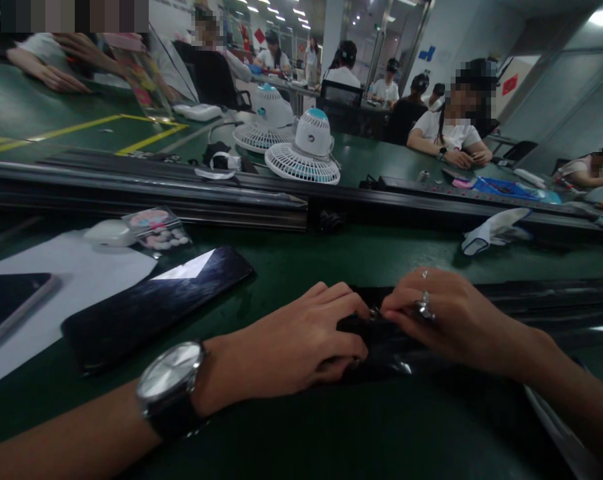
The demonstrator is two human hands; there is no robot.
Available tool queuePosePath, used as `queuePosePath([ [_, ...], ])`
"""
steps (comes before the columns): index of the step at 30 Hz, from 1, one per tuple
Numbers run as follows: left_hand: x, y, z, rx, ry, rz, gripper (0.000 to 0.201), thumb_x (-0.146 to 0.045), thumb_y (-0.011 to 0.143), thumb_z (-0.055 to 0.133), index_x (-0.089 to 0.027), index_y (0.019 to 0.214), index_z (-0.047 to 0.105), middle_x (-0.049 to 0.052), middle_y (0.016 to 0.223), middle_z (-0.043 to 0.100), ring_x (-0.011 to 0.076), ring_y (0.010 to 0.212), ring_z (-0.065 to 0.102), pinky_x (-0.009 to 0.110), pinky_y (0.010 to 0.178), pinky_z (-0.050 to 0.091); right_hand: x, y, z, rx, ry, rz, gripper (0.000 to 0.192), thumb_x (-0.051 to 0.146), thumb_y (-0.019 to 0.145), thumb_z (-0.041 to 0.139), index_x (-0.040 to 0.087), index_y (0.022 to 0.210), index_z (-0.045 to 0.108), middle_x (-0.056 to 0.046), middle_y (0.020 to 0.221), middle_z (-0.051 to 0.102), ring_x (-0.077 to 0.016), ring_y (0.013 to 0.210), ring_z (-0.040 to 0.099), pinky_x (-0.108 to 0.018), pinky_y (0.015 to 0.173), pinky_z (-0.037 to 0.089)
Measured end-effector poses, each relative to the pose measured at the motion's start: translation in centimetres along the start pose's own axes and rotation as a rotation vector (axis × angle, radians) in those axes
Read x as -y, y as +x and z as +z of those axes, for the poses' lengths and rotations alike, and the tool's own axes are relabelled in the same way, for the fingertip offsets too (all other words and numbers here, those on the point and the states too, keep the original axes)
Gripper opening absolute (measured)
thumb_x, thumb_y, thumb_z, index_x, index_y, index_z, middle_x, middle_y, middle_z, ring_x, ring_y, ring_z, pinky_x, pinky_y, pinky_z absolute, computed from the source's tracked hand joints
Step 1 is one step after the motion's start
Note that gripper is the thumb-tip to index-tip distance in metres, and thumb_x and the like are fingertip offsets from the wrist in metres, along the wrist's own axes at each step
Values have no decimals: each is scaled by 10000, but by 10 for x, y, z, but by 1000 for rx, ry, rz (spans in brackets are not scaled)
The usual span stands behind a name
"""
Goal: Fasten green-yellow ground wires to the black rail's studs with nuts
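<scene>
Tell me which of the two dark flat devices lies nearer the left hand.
The dark rectangular device with the bright white patch, near the silver-cased wristwatch; the dark, pale-edged device on white paper lies farther from the bare left hand.

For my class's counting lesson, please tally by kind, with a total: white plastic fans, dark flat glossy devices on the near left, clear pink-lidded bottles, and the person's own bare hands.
White plastic fans with blue-green tops: 2
Dark flat glossy devices: 2
Clear pink-lidded bottle: 1
Person's own bare hands, left hand and right hand: 2
Total: 7
</scene>
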State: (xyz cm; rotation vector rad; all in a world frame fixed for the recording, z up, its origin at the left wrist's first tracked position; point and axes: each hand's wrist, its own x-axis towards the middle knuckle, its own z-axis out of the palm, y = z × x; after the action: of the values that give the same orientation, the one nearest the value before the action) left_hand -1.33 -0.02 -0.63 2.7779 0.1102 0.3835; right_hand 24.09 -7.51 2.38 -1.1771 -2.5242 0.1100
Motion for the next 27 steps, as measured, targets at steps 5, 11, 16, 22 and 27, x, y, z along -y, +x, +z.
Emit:
queuePosePath([
  [5, -1, 0, -1, -61, 14, 23, 161, -251, 947, 680, -255, 1107, 698, 62, 1273, 600, 229, 1135, 546, 374, 947, 438, -2, 0, -6, -147, 92, 143, 139, 255, 1012, 571, 210, 957, 691, -18, 820, 742, -145, 706, 672, -281, 674, 469],
  [11, 0, 0, 4, -75, 48, 10, 131, -309, 963, 674, -237, 1072, 675, 61, 1292, 595, 234, 1177, 529, 380, 957, 413, 2, 3, 2, -214, 129, 229, 127, 233, 975, 635, 215, 879, 716, 30, 751, 748, -102, 587, 663, -223, 585, 464],
  [16, 0, 0, 6, -87, 39, -4, 114, -337, 950, 691, -231, 993, 685, 56, 1247, 609, 233, 1151, 530, 379, 948, 411, 2, 3, 9, -189, 120, 216, 124, 230, 968, 643, 211, 877, 724, 22, 771, 765, -111, 608, 687, -228, 591, 462],
  [22, -2, 2, 3, -72, -3, -10, 38, -257, 949, 681, -234, 957, 711, 50, 1242, 604, 228, 1133, 532, 379, 949, 415, -2, 2, 8, -125, 122, 152, 150, 249, 1011, 584, 206, 936, 707, -5, 812, 750, -135, 687, 677, -262, 662, 473],
  [27, -2, 1, -7, 13, -35, 15, 256, -96, 876, 697, -290, 1041, 730, 28, 1321, 586, 246, 1228, 513, 396, 998, 384, -7, 1, -10, 154, 91, -6, 213, 142, 1025, 518, 222, 1099, 701, -50, 1001, 738, -199, 938, 650, -355, 836, 455],
])
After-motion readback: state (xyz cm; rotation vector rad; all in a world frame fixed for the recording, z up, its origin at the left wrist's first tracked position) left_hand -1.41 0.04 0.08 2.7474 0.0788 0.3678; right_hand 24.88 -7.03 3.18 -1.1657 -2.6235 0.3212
